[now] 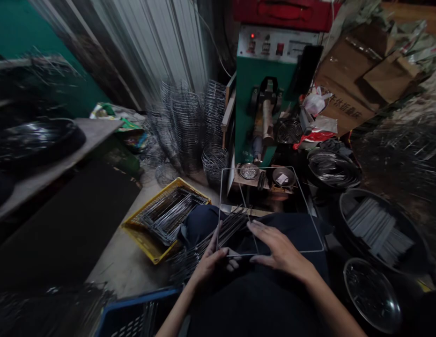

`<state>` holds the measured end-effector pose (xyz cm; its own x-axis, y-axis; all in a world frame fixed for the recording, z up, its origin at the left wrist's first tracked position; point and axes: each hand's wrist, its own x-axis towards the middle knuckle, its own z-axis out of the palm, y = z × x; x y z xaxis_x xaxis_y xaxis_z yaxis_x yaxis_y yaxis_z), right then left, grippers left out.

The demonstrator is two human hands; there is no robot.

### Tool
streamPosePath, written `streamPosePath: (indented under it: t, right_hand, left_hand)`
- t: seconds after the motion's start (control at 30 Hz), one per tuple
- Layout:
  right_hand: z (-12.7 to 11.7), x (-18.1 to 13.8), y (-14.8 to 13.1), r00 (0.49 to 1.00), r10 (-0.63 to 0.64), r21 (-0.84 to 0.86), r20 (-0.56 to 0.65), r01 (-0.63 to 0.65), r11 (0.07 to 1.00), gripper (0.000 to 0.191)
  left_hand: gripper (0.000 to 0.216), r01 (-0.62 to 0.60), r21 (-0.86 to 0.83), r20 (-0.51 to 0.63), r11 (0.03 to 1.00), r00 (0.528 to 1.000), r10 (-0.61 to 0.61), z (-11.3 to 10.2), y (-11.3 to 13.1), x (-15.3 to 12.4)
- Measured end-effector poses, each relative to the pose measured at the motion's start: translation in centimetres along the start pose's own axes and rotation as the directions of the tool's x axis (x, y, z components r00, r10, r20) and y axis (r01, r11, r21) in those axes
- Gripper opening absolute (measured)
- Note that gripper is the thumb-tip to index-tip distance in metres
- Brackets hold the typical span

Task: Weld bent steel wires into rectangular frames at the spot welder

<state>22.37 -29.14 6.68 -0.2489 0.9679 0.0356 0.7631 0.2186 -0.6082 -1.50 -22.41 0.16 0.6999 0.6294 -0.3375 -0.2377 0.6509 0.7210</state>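
Nearest me, low on the left, I have a blue perforated plastic crate (142, 299), and low on the right a shiny round dish (372, 296). Between them my left hand (213, 260) is clamped on the lower left corner of a thin, silvery, rectangular wire frame (307, 251), which stands tilted up above the dark-clothed lap (291, 225). My right hand (277, 245) has thumb and fingers apart, fingertips at the slanting wire (245, 201) that crosses the frame; I cannot tell whether they grip it. Beside the left hand, a bundle of thin dark metal rods (235, 227) lies across the lap. Past its left side, a yellow plastic crate (151, 245) holds a heap of grey metal wire frames (172, 213); to the right, a wide black round tub (403, 215) holds flat grey strips (377, 229), piled off its far edge. Farther off, at the foot of a green metal machine (246, 112), I make out a round dish of glinting bits (248, 179) on the left and a dark round bowl (290, 178) on the right. Behind, tall stacks of round wire baskets (186, 126) stand before a corrugated metal sheet (161, 42).
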Motion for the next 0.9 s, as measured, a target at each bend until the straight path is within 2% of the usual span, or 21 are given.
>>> streamPosePath:
  t: [0.1, 0.2, 0.53, 0.9]
  right_hand:
    - [-1.0, -1.7, 1.0, 0.996, 0.071, -0.040, -0.054, -0.073, 0.997, 0.087]
    - [-1.4, -2.5, 1.8, 0.994, 0.081, -0.042, -0.074, -0.084, 0.996, 0.084]
    - [-0.1, -2.7, 2.6, 0.985, 0.160, -0.021, -0.059, -0.161, 0.987, 0.093]
    - [-0.7, -3.2, 2.4, 0.971, 0.223, -0.066, -0.082, -0.229, 0.971, 0.088]
  left_hand:
    - [0.099, -0.030, 0.022, -0.034, 0.999, 0.999, 0.031, -0.5, 0.5, -0.2]
    - [0.098, -0.036, 0.014, -0.050, 0.999, 0.998, 0.037, -0.7, 0.7, -0.3]
    - [0.099, -0.053, -0.007, -0.025, 0.999, 0.998, 0.053, 0.0, 0.6, -0.5]
    - [0.099, -0.052, -0.009, 0.003, 0.999, 0.999, 0.052, 1.3, 0.7, 0.2]
